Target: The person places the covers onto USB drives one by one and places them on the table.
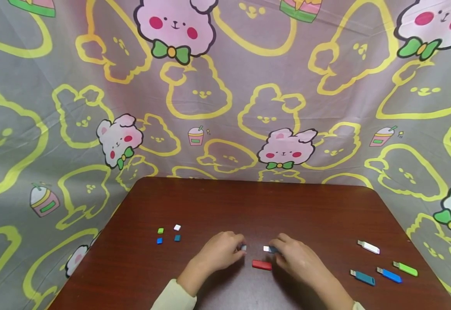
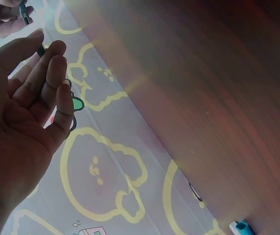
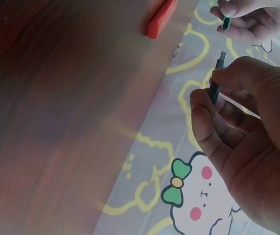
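Note:
My left hand (image 1: 221,249) pinches a small grey cap (image 1: 244,247) between thumb and fingertips. In the right wrist view that cap (image 3: 226,23) shows its hollow end toward the other hand. Opposite it, my right hand (image 1: 297,258) pinches a dark grey USB stick (image 3: 218,73) by its body. The stick's bare metal plug points at the cap, with a short gap between the two. Just below both hands, a red USB stick (image 1: 262,265) lies on the brown table (image 1: 225,206), no metal plug showing.
At the left lie several small caps: a green one (image 1: 161,230), a white one (image 1: 177,227), a blue one (image 1: 159,241) and a teal one (image 1: 177,237). Uncapped USB sticks lie at the right: white (image 1: 369,247), green (image 1: 406,268), blue (image 1: 390,275), teal (image 1: 363,277). Patterned cloth (image 1: 217,129) hangs behind.

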`<state>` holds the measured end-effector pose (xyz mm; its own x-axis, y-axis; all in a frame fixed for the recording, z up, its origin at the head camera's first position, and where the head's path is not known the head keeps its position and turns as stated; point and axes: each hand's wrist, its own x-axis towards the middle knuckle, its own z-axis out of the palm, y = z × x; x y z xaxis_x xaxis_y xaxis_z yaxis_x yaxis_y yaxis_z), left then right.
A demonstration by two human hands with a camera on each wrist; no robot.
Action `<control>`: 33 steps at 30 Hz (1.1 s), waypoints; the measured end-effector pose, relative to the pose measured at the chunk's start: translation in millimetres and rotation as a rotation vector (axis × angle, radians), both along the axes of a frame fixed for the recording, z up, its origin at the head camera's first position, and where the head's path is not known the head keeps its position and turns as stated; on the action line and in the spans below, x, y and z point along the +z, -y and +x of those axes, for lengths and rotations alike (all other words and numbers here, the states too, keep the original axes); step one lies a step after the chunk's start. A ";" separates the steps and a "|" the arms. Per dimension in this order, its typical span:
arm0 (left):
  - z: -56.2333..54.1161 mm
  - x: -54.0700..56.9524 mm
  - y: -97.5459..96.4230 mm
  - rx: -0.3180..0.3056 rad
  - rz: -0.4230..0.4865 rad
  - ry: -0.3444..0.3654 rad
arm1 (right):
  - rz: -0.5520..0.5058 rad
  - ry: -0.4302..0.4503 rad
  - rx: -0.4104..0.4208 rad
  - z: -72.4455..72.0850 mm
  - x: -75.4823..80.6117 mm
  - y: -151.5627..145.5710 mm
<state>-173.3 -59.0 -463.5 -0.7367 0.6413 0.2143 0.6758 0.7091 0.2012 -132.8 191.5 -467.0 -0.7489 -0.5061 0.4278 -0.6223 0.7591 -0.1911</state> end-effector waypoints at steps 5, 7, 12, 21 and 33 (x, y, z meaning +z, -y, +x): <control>0.1 -0.6 -1.6 -0.005 0.000 -0.001 | 0.005 0.013 -0.002 0.9 0.6 3.2; 0.0 -1.4 -2.2 -0.003 -0.002 -0.001 | 0.007 0.013 -0.003 1.3 1.0 4.6; -0.2 -1.8 -3.9 -0.002 -0.010 -0.007 | 0.008 -0.003 0.007 1.4 1.3 7.3; 0.1 -0.1 -6.6 -0.007 -0.009 0.008 | 0.010 -0.006 0.010 0.9 0.8 11.0; 1.3 0.7 -8.1 -0.007 -0.005 0.011 | 0.008 -0.005 0.008 0.7 -1.6 13.2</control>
